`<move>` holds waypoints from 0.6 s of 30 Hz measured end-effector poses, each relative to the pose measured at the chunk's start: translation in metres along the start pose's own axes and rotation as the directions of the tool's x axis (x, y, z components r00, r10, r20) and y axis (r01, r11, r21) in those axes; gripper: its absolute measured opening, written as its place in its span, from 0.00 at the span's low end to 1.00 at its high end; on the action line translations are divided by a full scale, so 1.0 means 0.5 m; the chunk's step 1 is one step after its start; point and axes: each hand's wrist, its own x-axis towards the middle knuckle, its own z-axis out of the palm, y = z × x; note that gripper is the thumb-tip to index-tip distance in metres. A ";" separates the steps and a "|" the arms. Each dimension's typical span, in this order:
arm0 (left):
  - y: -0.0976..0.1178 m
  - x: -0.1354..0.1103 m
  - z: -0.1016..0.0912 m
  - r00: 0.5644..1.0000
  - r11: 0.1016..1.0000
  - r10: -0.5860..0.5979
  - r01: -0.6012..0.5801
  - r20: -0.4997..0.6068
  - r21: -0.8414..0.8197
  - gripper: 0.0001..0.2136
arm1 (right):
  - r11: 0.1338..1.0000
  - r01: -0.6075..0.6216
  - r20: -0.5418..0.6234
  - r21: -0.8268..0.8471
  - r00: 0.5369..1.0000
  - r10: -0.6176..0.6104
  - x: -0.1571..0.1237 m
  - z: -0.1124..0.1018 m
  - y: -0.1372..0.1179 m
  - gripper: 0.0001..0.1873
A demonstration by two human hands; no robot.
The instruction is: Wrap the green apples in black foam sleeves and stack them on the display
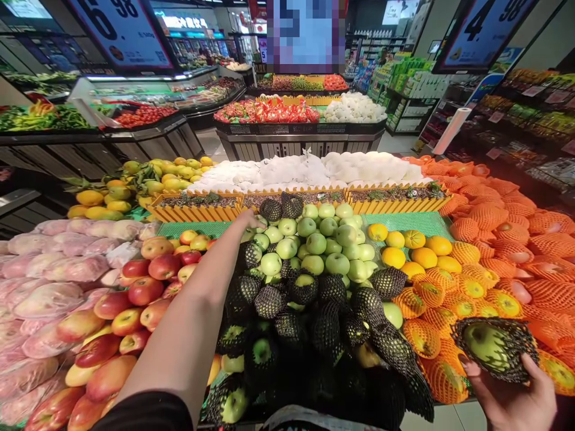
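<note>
Left hand (250,220): stretched way out to the back of the green apple pile (314,245), fingers hidden, so can't tell if it's gripping anything.
Right hand (512,392): cupped round a netted green apple (492,346), down at the lower right, just over the orange-netted fruit (444,335).
Neighbours: red apples (135,293) left of the arm.

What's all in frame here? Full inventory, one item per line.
green apples: many, bare or in black foam nets, centre pile
red apples: many, red-yellow, left
bagged fruit: many, pinkish, far left
oranges: many, some orange-netted, right
yellow fruit: many, back left
white-wrapped fruit: many, back centre
price signs: two, dark, overhead
left hand: reaching to the green apples
right hand: holding netted green apple
</note>
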 end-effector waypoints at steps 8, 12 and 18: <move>0.030 -0.168 -0.038 0.982 0.971 0.156 -0.132 -0.107 0.198 0.39 | 0.999 0.018 0.103 0.039 0.994 -0.022 0.001 0.025 0.003 0.23; 0.054 -0.285 0.002 0.833 0.813 0.519 -0.550 0.191 0.193 0.34 | 0.998 0.004 0.179 0.059 0.984 -0.015 0.004 0.044 0.015 0.21; 0.093 -0.365 0.109 0.713 0.569 0.579 -0.701 0.395 0.430 0.35 | 0.997 -0.055 0.235 0.048 0.971 0.043 0.004 0.070 0.037 0.17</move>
